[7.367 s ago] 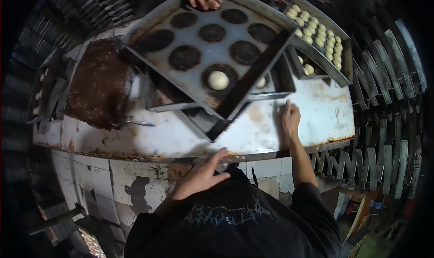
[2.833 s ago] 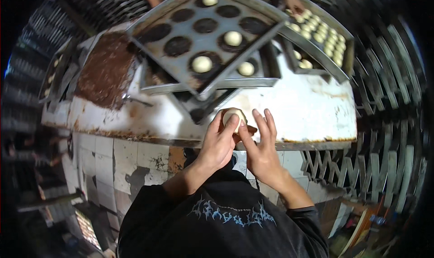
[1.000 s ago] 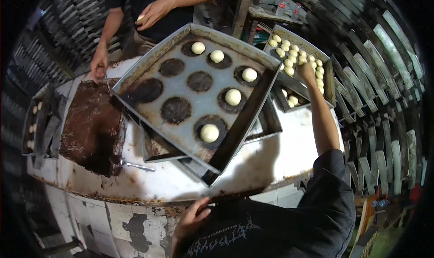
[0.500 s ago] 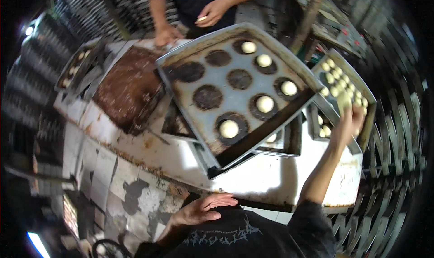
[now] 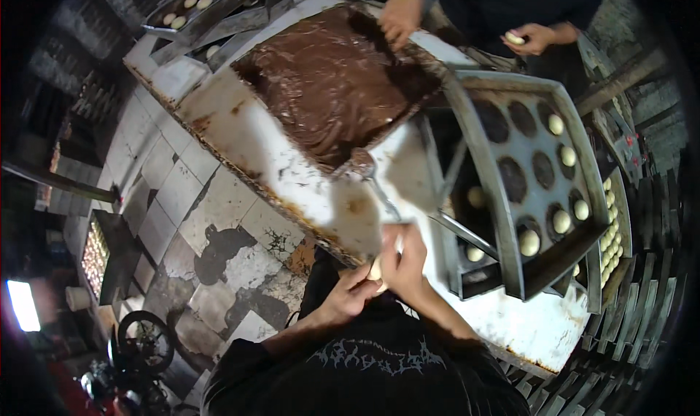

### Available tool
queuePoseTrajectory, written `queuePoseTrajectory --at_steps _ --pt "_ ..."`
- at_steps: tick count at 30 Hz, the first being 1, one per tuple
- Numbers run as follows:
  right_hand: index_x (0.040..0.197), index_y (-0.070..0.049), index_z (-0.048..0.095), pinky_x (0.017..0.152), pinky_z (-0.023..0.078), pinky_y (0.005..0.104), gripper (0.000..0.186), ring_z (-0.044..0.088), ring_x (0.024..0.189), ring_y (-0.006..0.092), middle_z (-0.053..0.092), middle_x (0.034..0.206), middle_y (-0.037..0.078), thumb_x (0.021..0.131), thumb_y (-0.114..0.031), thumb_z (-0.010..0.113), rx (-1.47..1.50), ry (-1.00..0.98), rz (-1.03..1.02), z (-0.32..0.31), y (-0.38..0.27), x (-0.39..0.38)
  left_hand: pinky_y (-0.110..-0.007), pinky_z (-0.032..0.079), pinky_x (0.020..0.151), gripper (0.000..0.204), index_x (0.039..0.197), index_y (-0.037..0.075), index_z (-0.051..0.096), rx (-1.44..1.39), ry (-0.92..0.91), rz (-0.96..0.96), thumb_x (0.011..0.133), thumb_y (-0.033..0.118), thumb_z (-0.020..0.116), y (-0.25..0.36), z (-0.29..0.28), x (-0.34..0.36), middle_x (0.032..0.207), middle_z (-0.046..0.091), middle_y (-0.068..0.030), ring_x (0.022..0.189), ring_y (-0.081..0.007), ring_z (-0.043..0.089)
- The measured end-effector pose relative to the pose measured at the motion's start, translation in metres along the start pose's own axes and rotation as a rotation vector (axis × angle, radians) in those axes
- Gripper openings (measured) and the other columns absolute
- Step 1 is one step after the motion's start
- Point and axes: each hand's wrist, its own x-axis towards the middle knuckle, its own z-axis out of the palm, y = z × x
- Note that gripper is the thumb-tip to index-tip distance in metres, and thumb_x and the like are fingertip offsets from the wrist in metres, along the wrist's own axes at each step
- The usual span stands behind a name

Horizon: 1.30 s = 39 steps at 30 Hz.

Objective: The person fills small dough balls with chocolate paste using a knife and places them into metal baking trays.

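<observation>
Close to my body, my left hand [image 5: 348, 292] pinches a pale dough ball [image 5: 375, 271] in its fingertips. My right hand [image 5: 403, 259] is closed around the handle of a metal spoon [image 5: 385, 197], its fist next to the dough. The spoon's head is smeared with brown paste and points away from me, beside the near corner of a wide slab of glossy chocolate-brown paste [image 5: 328, 80]. To the right, a metal baking tray [image 5: 521, 153] with dark round patches holds several dough balls [image 5: 529, 242], tilted on top of other trays.
A co-worker across the table has one hand [image 5: 401, 15] at the paste's far edge and a dough piece in the other hand [image 5: 532, 38]. Another tray of dough balls [image 5: 612, 234] stands far right, and a tray with dough pieces [image 5: 193, 11] far left. The worn table edge [image 5: 277, 212] runs before me.
My view has turned left. My right hand has come back from the dough-ball tray and now holds the spoon. My left hand, empty before, now has a dough ball.
</observation>
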Motion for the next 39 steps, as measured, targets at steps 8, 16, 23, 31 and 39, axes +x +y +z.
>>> queuePoseTrajectory --at_steps 8,16,23,31,39 --pt "0.103 0.0 0.052 0.074 0.045 0.0357 0.017 0.055 0.087 0.0265 0.055 0.098 0.016 0.087 -0.004 0.057 -0.34 0.185 0.422 0.103 0.05 0.03 -0.029 0.047 0.082 0.038 0.124 0.001 0.047 0.064 0.077 0.027 0.089 0.013 0.055 0.043 -0.117 0.029 0.109 0.06 -0.0115 0.096 -0.0159 0.059" --pt "0.1 -0.005 0.055 0.053 0.053 0.0409 0.017 0.065 0.065 0.0322 0.063 0.081 0.014 0.084 -0.009 0.05 -1.137 -0.617 0.159 0.104 0.024 0.18 -0.029 0.045 0.084 0.049 0.134 0.002 0.036 0.097 -0.165 0.044 0.089 0.008 0.056 0.085 -0.112 0.049 0.111 0.055 -0.0121 0.1 -0.0164 0.054" --pt "0.105 -0.004 0.06 0.051 0.053 0.0357 0.024 0.066 0.06 0.0239 0.066 0.082 0.012 0.084 -0.012 0.052 -1.183 -1.035 -0.278 0.09 0.04 0.186 -0.026 0.039 0.094 0.03 0.119 -0.004 0.052 -0.449 0.078 -0.017 0.095 0.014 0.05 0.106 -0.15 0.038 0.11 0.06 -0.0061 0.106 -0.0129 0.053" --pt "0.096 -0.006 0.066 0.058 0.05 0.0296 0.013 0.062 0.067 0.0203 0.064 0.082 0.01 0.083 -0.006 0.064 -0.288 -0.592 0.138 0.065 -0.061 0.169 -0.035 0.03 0.108 0.038 0.128 0.001 0.042 -1.244 -0.053 -0.163 0.098 0.021 0.032 0.125 -0.165 0.059 0.127 0.049 -0.011 0.12 -0.0213 0.045" --pt "0.098 0.001 0.062 0.064 0.048 0.0299 0.021 0.059 0.072 0.0265 0.06 0.084 0.015 0.079 0.01 0.06 -0.455 -0.017 0.104 0.088 0.039 0.065 -0.047 0.023 0.113 0.042 0.124 -0.008 0.045 -1.121 -0.218 0.307 0.083 0.0 0.045 0.142 -0.196 0.062 0.129 0.049 -0.0216 0.125 -0.0337 0.042"
